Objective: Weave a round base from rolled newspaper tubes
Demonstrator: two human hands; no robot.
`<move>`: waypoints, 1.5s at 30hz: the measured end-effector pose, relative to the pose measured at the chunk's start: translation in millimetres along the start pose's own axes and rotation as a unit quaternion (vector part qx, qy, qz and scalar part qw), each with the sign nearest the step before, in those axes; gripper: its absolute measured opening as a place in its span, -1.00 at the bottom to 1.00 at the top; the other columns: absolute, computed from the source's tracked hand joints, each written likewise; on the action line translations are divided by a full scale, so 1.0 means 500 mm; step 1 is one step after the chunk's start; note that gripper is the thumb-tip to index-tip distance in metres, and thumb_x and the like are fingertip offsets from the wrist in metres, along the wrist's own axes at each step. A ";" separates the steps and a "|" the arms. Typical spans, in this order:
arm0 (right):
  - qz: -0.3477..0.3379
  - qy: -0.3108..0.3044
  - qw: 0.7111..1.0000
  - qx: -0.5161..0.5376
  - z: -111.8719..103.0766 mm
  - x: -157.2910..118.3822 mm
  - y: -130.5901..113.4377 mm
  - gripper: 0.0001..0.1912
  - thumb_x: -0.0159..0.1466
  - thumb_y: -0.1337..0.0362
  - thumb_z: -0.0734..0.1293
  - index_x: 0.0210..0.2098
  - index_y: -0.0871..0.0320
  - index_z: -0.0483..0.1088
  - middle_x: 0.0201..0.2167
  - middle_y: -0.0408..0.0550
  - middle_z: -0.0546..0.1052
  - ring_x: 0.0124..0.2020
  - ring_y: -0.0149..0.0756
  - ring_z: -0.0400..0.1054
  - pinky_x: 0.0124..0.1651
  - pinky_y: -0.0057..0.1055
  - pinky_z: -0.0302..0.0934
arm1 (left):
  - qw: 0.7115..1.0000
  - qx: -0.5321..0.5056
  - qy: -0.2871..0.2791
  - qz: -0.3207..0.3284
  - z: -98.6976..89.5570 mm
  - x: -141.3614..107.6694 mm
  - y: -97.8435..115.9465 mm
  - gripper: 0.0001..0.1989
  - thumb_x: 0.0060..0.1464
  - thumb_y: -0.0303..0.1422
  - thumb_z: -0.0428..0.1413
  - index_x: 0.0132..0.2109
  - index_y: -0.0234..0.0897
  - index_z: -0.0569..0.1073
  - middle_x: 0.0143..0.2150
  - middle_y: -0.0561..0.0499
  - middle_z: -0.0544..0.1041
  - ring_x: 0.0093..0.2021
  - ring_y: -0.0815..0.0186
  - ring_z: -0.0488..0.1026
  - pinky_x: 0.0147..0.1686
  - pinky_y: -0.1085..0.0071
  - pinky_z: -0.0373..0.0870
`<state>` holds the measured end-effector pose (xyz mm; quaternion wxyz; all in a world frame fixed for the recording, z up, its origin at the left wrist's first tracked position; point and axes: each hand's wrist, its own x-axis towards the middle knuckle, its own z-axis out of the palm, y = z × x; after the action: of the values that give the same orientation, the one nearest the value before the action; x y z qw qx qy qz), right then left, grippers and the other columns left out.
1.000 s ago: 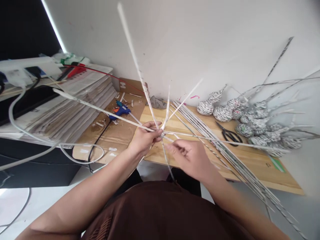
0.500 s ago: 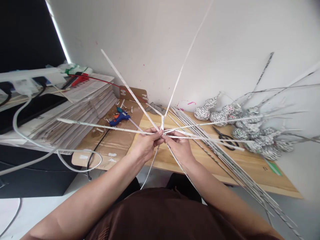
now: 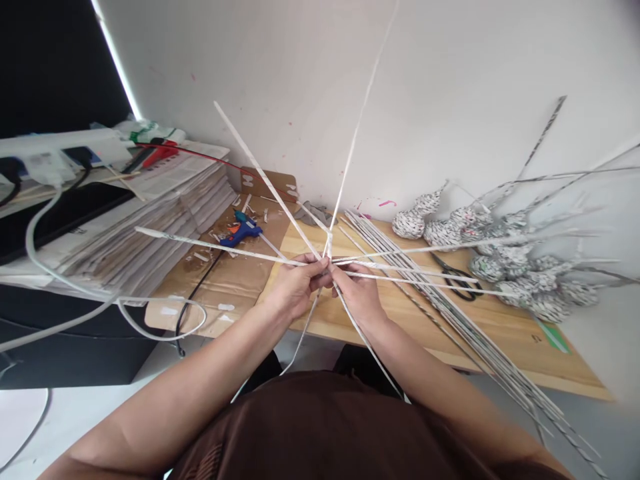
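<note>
Several thin rolled-paper sticks cross at one point and fan out in all directions, held above the table's front part. My left hand pinches the crossing from the left, thumb on top. From the other side my right hand is closed on the same crossing, its thumb close to the left one. A short folded loop of paper rises just beyond the thumbs. Some sticks point to the right, one slants up along the wall, and others hang toward my lap. The fingers' undersides are hidden.
A bundle of paper sticks lies across the wooden table, beside black scissors. Woven paper gourd shapes stand at the right. Leftward are a blue glue gun on cardboard, stacked newspapers and a power strip.
Both hands stay on the crossing. The sticks have turned slightly, the tall one now leaning less to the right. The whole view has shifted a little.
</note>
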<state>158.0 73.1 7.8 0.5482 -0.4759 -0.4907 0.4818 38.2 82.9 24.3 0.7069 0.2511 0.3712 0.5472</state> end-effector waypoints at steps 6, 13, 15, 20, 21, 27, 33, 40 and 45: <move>0.036 0.037 0.998 0.026 0.004 0.018 -0.002 -0.65 0.01 0.00 0.48 -0.50 0.18 0.46 -0.60 -0.15 0.48 -0.59 -0.42 0.31 -0.57 -0.50 0.12 | 0.999 0.026 0.025 -0.021 -0.002 0.000 0.012 -0.86 -0.07 -0.42 0.28 -0.35 -0.36 0.48 -0.43 0.03 0.47 -0.50 0.45 0.41 -0.55 0.55 0.43; 0.124 0.038 0.991 0.041 0.002 0.047 -0.011 -0.67 0.00 0.02 0.45 -0.50 0.15 0.39 -0.69 -0.17 0.43 -0.67 -0.41 0.25 -0.67 -0.50 -0.07 | 0.993 0.110 -0.014 -0.032 -0.015 0.012 0.035 -0.75 -0.13 -0.32 0.32 -0.26 -0.33 0.55 -0.33 -0.03 0.52 -0.45 0.43 0.46 -0.76 0.66 -0.06; 0.142 0.020 0.988 0.057 -0.001 0.057 -0.011 -0.69 -0.02 0.05 0.45 -0.46 0.16 0.42 -0.67 -0.17 0.43 -0.66 -0.43 0.24 -0.68 -0.51 -0.11 | 0.991 0.124 -0.027 -0.030 -0.025 0.016 0.039 -0.72 -0.11 -0.32 0.32 -0.20 -0.31 0.56 -0.28 -0.05 0.54 -0.38 0.40 0.49 -0.72 0.66 0.02; 0.121 -0.028 0.991 0.052 -0.007 0.079 -0.018 -0.65 -0.03 0.01 0.45 -0.48 0.19 0.45 -0.68 -0.19 0.40 -0.67 -0.48 0.19 -0.68 -0.53 -0.11 | 0.986 0.148 -0.080 0.018 -0.059 0.031 0.045 -0.59 -0.22 -0.43 0.36 -0.11 -0.27 0.58 -0.21 -0.05 0.58 -0.25 0.37 0.49 -0.54 0.62 0.28; 0.099 -0.034 0.994 0.044 -0.006 0.083 -0.023 -0.64 -0.01 -0.02 0.45 -0.50 0.19 0.44 -0.69 -0.18 0.40 -0.68 -0.48 0.19 -0.67 -0.52 -0.08 | 0.986 0.139 -0.090 0.027 -0.063 0.036 0.048 -0.60 -0.21 -0.43 0.36 -0.12 -0.27 0.59 -0.19 -0.05 0.58 -0.24 0.37 0.49 -0.50 0.62 0.30; -0.012 -0.059 0.998 -0.020 -0.001 0.094 -0.071 -0.63 0.03 -0.03 0.44 -0.49 0.17 0.41 -0.67 -0.19 0.43 -0.69 -0.47 0.21 -0.60 -0.48 0.09 | 0.986 0.092 -0.121 0.061 -0.048 0.072 0.095 -0.66 -0.13 -0.32 0.35 -0.14 -0.28 0.59 -0.22 -0.06 0.58 -0.31 0.42 0.48 -0.40 0.58 0.38; -0.091 -0.111 0.979 -0.142 -0.021 0.108 -0.094 -0.70 0.13 0.03 0.39 -0.40 0.18 0.45 -0.58 -0.16 0.47 -0.64 -0.46 0.23 -0.55 -0.48 0.11 | 0.983 0.096 -0.112 0.112 -0.008 0.094 0.164 -0.63 -0.25 -0.30 0.41 -0.23 -0.34 0.58 -0.34 -0.06 0.56 -0.36 0.36 0.50 -0.57 0.61 0.26; -0.145 -0.155 0.930 -0.300 -0.059 0.165 -0.155 -0.72 0.10 0.06 0.41 -0.44 0.19 0.50 -0.63 -0.19 0.44 -0.60 -0.46 0.21 -0.53 -0.52 0.03 | 0.969 0.095 -0.050 0.221 0.018 0.094 0.177 -0.67 -0.27 -0.33 0.40 -0.31 -0.36 0.53 -0.39 -0.01 0.55 -0.45 0.44 0.45 -0.51 0.58 0.32; -0.103 -0.218 0.921 -0.305 -0.070 0.196 -0.208 -0.72 0.01 0.09 0.47 -0.53 0.20 0.48 -0.66 -0.20 0.42 -0.62 -0.47 0.21 -0.56 -0.53 0.04 | 0.932 0.122 0.050 0.337 0.031 0.078 0.167 -0.70 -0.21 -0.27 0.36 -0.37 -0.33 0.47 -0.46 0.04 0.52 -0.48 0.41 0.45 -0.50 0.54 0.34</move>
<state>204.5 160.3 116.9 0.3027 -0.4499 -0.7679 0.3411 6.3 143.9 87.6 0.4254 0.4180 0.3635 0.7156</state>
